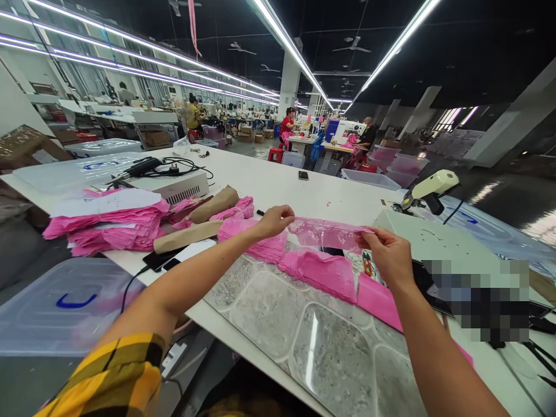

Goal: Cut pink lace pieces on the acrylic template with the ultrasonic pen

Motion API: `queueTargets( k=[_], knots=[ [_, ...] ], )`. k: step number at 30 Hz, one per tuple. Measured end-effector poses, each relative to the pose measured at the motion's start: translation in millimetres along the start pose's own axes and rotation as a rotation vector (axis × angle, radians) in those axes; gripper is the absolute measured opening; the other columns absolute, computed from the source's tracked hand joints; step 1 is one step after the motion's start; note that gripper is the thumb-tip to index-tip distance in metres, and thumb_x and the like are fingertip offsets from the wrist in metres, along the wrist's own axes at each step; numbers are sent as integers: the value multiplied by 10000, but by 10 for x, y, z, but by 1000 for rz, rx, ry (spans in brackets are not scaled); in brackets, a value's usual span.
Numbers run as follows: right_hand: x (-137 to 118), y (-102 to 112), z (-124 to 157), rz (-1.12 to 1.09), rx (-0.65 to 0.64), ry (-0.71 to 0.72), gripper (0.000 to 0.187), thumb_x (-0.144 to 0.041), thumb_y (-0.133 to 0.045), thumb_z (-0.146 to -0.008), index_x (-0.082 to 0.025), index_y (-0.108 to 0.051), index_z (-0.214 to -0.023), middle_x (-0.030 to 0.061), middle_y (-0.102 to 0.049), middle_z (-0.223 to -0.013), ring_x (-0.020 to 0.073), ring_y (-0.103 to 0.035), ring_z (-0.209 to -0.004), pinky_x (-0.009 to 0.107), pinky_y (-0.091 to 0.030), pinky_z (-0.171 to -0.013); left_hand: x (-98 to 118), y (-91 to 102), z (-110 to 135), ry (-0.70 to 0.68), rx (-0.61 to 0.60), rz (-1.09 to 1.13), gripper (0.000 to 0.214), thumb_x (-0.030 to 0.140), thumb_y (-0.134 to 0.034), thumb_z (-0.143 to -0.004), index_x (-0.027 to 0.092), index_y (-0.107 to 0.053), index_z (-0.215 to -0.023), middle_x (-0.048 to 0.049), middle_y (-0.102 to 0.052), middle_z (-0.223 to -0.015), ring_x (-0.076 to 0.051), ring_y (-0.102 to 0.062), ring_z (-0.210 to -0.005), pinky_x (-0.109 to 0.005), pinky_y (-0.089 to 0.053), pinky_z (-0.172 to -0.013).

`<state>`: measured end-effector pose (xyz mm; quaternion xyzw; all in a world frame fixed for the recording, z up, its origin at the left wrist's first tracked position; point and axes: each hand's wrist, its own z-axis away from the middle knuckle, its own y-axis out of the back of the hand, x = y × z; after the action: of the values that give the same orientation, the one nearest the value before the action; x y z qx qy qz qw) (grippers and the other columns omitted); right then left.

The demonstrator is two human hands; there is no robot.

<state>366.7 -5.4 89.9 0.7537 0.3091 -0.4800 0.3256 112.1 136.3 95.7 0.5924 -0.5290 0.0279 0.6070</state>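
Observation:
A sheer pink lace piece [324, 233] is stretched between my two hands above the table. My left hand [276, 223] pinches its left end between thumb and fingers. At the other end, my right hand [386, 249] grips the right edge. Below the lace lie stacks of pink fabric pieces: one stack [264, 243] under my left hand and another stack [319, 272] in the middle. A flat, brighter pink piece [380, 298] lies beside my right wrist. Orange-handled thread snips [367, 263] rest just left of my right hand.
A stone-patterned mat [264, 310] covers the near table edge. Tied pink fabric bundles [113, 223] and brown rolls [215, 204] lie left. A sewing machine [434, 188] stands right. A phone [303, 175] lies farther back. Plastic bins [65, 313] flank the table; people sit at machines beyond.

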Motion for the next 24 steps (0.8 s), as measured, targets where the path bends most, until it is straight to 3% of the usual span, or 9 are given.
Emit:
queueTargets(
  k=[6,8,10,13,16,18,20,24],
  knots=[
    [-218,-65,53,78,-103,20,401,-512,-708,-684,-150,-750,-850,64,-720,-706,178,-679,-642,313,-584,-649,16,200,128,-2,17,-8,220,312,-580,-961,123,-629,-1064,-60,-654,-1012,-175,-634,-900,-353,-539,-818],
    [-245,-30,169,84,-124,22,432,-549,-712,-674,-163,-753,-863,64,-723,-714,185,-682,-655,314,-580,-654,22,296,269,-26,-1,7,153,243,-562,-936,123,-652,-970,-44,-666,-914,-164,-619,-855,-307,-506,-813],
    [-224,11,377,151,-235,21,410,-556,-726,-663,-185,-761,-834,62,-718,-693,189,-672,-638,298,-560,-619,3,377,511,-53,-75,20,115,199,-578,-874,142,-676,-892,-35,-680,-874,-166,-611,-847,-272,-476,-814],
    [-128,52,827,381,-714,67,315,-531,-659,-748,-240,-771,-788,53,-730,-724,184,-640,-606,267,-495,-519,-68,445,1017,-77,-274,36,55,192,-653,-761,186,-706,-777,-32,-704,-835,-181,-626,-810,-260,-472,-796],
    [-39,51,1257,441,-1109,99,224,-384,-570,-852,-283,-766,-813,31,-745,-794,182,-665,-678,267,-520,-614,-144,438,1514,-83,-423,50,34,185,-699,-704,214,-710,-691,-56,-727,-860,-209,-653,-829,-311,-456,-918],
    [-19,24,1429,479,-1171,119,194,-354,-577,-848,-297,-762,-862,26,-744,-797,185,-668,-680,268,-521,-623,-179,380,1747,-77,-436,55,43,209,-689,-740,223,-729,-747,-82,-731,-987,-238,-659,-931,-375,-372,-1058],
    [-36,-34,1505,473,-1144,123,203,-372,-569,-853,-294,-755,-877,32,-743,-812,181,-663,-667,265,-513,-599,-202,277,1887,-70,-417,71,113,265,-667,-801,233,-747,-876,-104,-698,-1157,-266,-633,-1079,-424,-278,-1140],
    [-78,-254,1580,410,-1066,93,241,-402,-536,-870,-259,-728,-837,36,-729,-802,155,-626,-624,259,-492,-567,-244,10,1963,-134,-429,109,248,318,-678,-843,284,-721,-1085,-79,-592,-1380,-300,-479,-1345,-493,-138,-1200]
  ],
)
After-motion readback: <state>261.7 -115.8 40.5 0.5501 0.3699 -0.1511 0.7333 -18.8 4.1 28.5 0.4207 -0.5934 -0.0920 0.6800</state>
